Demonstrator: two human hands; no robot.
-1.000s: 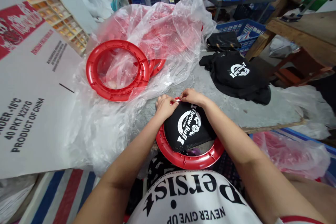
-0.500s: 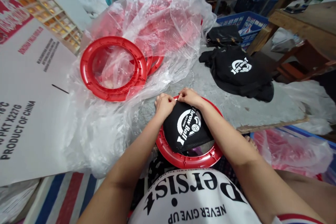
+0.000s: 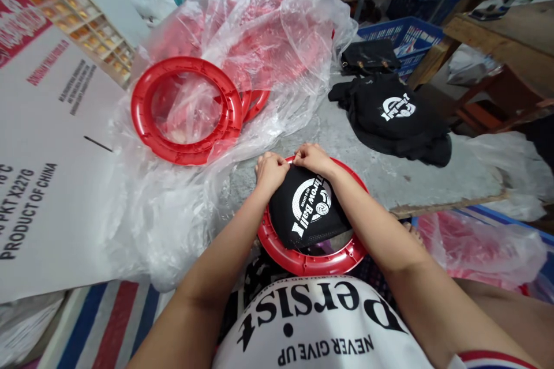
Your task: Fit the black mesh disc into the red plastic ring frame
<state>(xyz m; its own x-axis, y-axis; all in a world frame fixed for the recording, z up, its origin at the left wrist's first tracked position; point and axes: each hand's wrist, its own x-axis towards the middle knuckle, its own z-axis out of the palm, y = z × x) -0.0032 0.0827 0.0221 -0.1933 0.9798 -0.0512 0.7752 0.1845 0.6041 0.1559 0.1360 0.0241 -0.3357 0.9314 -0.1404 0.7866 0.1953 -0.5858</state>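
A red plastic ring [image 3: 311, 260] lies at the near table edge against my body. A black mesh cloth [image 3: 305, 211] with a white printed logo is stretched over it. My left hand [image 3: 270, 172] and my right hand [image 3: 312, 158] meet at the ring's far rim, fingers curled and pinching the top edge of the cloth there. What sits between the fingertips is too small to make out.
Red rings [image 3: 184, 109] lie stacked on a crumpled clear plastic bag [image 3: 259, 40] to the far left. A pile of black cloths [image 3: 396, 118] lies on the grey table [image 3: 389, 176] at right. A big printed carton [image 3: 47, 144] stands left; blue crates [image 3: 402, 40] and a wooden bench [image 3: 511, 46] behind.
Both hands stayed at the ring's far rim and closed tighter on the cloth edge. A small white bit seen between the fingers earlier no longer shows. The view tipped slightly.
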